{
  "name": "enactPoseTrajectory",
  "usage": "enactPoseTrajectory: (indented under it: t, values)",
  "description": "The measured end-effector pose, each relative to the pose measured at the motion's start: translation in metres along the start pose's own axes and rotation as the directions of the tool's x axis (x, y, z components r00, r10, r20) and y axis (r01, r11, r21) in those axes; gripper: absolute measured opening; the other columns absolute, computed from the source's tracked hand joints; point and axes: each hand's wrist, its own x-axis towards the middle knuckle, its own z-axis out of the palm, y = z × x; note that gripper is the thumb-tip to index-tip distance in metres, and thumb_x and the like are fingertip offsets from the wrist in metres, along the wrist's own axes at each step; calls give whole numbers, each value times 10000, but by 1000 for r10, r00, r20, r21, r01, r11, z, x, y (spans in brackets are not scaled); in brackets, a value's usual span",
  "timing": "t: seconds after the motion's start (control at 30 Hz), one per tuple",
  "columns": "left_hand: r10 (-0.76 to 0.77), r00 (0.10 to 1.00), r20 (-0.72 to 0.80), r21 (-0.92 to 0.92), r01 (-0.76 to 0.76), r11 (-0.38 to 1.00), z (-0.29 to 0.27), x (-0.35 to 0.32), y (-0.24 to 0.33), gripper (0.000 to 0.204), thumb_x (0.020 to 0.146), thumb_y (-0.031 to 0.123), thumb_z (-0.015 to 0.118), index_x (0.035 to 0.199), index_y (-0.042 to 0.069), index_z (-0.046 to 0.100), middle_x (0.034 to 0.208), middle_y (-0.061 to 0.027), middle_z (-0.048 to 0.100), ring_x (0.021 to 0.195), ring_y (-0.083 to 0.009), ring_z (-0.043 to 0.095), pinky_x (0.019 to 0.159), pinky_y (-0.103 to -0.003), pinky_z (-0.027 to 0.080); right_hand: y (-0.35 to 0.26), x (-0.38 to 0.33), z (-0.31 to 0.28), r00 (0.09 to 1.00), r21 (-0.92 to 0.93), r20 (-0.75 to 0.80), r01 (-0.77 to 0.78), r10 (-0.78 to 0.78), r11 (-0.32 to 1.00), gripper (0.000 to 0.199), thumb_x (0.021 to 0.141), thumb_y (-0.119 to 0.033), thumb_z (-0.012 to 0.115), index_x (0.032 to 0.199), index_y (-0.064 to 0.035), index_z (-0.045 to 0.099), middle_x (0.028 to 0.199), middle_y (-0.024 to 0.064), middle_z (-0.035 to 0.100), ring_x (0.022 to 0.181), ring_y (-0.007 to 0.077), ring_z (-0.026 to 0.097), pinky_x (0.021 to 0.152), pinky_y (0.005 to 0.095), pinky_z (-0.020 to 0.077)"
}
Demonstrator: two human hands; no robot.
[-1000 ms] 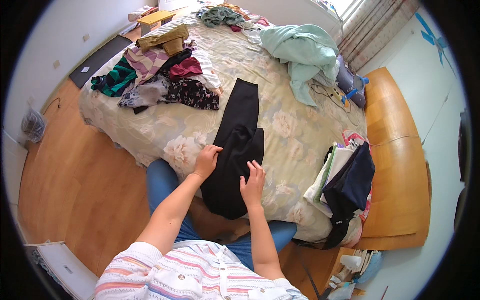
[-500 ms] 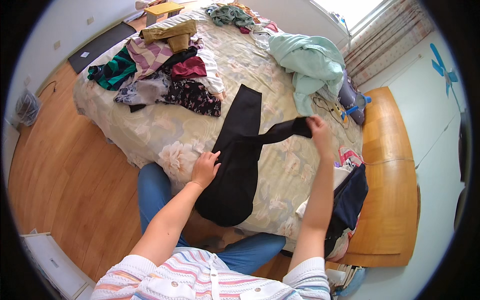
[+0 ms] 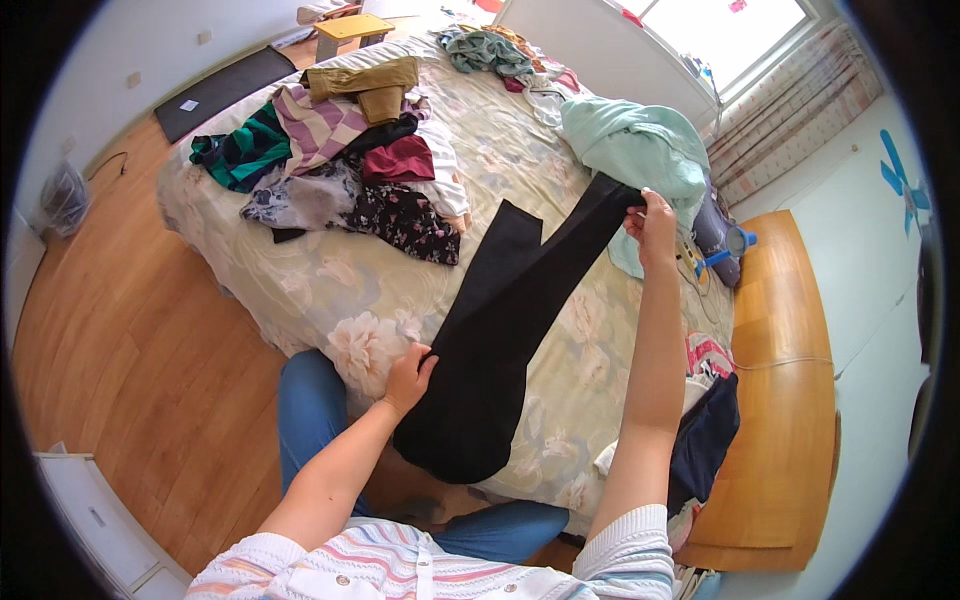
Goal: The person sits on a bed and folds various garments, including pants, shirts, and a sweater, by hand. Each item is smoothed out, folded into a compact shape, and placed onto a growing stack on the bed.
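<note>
A pair of black trousers (image 3: 482, 376) lies on the bed, its waist end hanging at the near edge and its two legs pointing away from me. My right hand (image 3: 654, 228) pinches the hem of the right leg and stretches that leg out toward the far right, near the mint-green cloth (image 3: 640, 150). At the left edge of the trousers, my left hand (image 3: 408, 378) grips the fabric between thumb and fingers. The other leg lies flat, partly covered by the stretched one.
Crumpled clothes (image 3: 345, 165) are heaped on the bed (image 3: 330, 270) at the far left. More clothing (image 3: 480, 50) lies at the far end. Dark garments (image 3: 705, 440) sit by the wooden headboard (image 3: 780, 400) at right, with a small blue fan (image 3: 738, 243) beyond.
My right hand has moved farther away, drawing the bent trouser leg out straight. My left hand stays at the left edge of the trousers. The whole view has shifted slightly.
</note>
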Motion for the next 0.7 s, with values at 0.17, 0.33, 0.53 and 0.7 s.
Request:
enactPoseTrajectory:
  t: [0.17,0.33,0.53,0.7]
  values:
    - [-42,999,-7,-31,42,999,3,8,11,243,911,110,636,1144,83,571,791,-116,641,702,-294,646,632,-364,505,21,30,41,999,-35,-41,-22,21,999,240,986,-246,469,1034,-21,540,836,129,643,602,230,693,460,284,535]
    - [-94,995,-34,1,94,996,5,9,3,332,890,93,647,1210,104,558,819,-96,633,694,-280,636,632,-357,508,95,83,76,961,-164,243,171,-128,972,357,1003,-331,499,1164,-20,566,1015,123,683,916,210,701,719,327,547]
    - [-76,995,-69,72,81,994,9,10,5,310,891,83,631,1194,104,568,842,-112,644,747,-302,650,661,-376,521,221,53,41,969,-477,242,161,-47,864,335,976,-250,545,1220,-30,609,1089,82,680,970,162,646,780,295,505]
    - [-52,996,-74,97,59,994,9,9,3,316,904,76,576,1217,93,536,908,-153,643,805,-343,647,694,-405,520,267,-89,-1,950,-176,77,-286,303,942,163,961,-139,508,1016,-40,626,896,70,681,765,160,674,627,295,561]
